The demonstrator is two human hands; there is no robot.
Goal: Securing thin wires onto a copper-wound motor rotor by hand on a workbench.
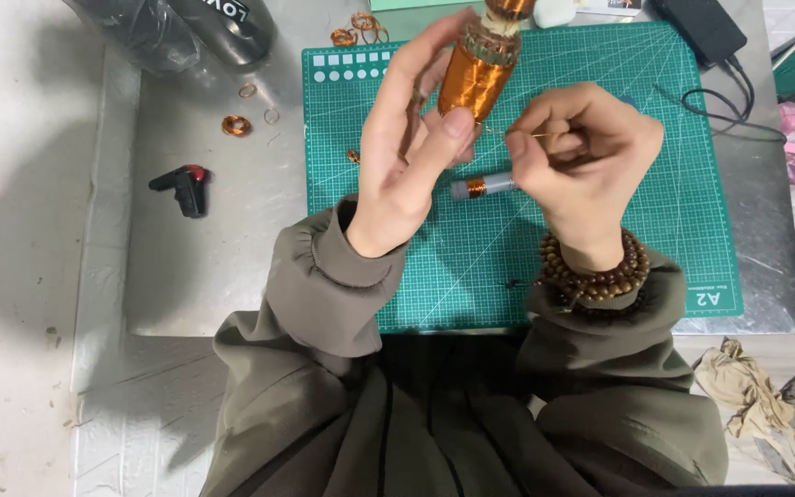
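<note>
Left hand (409, 152) raised over the far part of a green gridded cutting mat (655, 166), fingers wrapped round a copper-wound cylindrical coil (474, 78) with a pale, greenish collar near its top; thumb pressed against the lower end of the winding, so the grip is closed on the coil, which stands roughly upright in the air, clear of the mat. Right hand (581, 147) just right of the coil, curled into a tight fist with thumb and forefinger pinched on a thin strand of copper wire (497, 132) that runs across to the coil's lower end; whether it holds anything more cannot be told. A band of brown wooden beads (595, 273) circles the right wrist; both arms wear olive-grey sleeves (324, 285). On the mat, beneath and between the hands, lies a small grey tube with a copper band (480, 187). The mat rests on a grey metal tabletop (204, 267). To the left of the mat: a small black tool with a red tip (184, 184), and farther off a few loose copper wire rings (236, 124), with more rings at the mat's far edge. A black cable (720, 106) trails off at far right.
</note>
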